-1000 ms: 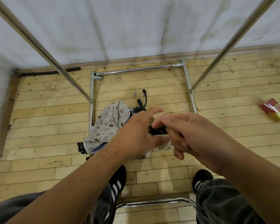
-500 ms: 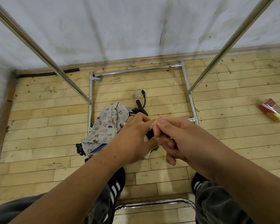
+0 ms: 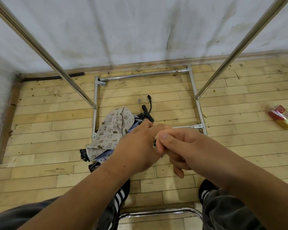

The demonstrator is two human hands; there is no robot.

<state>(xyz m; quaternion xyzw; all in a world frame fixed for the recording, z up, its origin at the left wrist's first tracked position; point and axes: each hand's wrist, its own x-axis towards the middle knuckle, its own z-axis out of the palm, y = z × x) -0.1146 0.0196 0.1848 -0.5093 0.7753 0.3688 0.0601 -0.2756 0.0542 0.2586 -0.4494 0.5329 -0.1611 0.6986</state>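
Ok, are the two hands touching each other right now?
Touching. The head view shows the right hand pressed against the left hand, with no gap between them and a small item pinched where they meet.

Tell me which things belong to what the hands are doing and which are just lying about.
In hand: left hand, right hand, small pale-and-black item pinched between them.
Lying about: cat-print cloth, red-and-gold packet, black cable, metal rack.
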